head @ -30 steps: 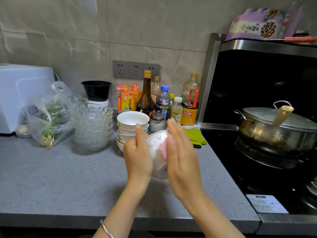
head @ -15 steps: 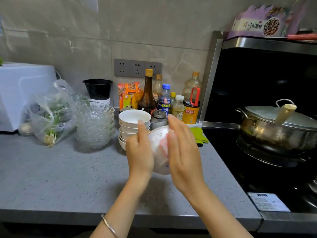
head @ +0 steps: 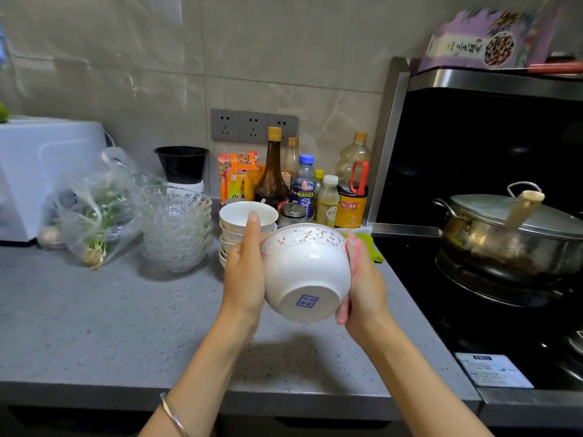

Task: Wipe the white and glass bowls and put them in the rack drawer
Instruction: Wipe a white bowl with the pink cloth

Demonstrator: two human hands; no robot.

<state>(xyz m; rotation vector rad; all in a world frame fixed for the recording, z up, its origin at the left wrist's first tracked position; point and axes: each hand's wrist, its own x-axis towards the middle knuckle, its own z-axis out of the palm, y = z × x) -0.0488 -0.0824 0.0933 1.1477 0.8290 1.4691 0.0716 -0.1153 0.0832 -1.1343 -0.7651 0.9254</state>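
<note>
Head view, and we start at the grip: the white bowl is up off the counter, squeezed between two hands, tipped so its foot and blue mark face us. The left hand lies flat on the bowl's left wall, fingers straight and pointing up. That's a press, not a clasp. The right hand curves round the right wall with a pink cloth sandwiched between palm and glaze.

Here's our worry: nothing sits under that bowl. If the right hand slides the cloth while the flat left palm eases off, we reckon smooth porcelain could slip straight down onto the stone. Just behind the left hand stands the stack of white bowls, so a swinging rim might knock it, or the glass bowls farther left.

Both forearms reach in from the near edge, wrists level, converging on the bowl. No rack drawer in sight.
</note>
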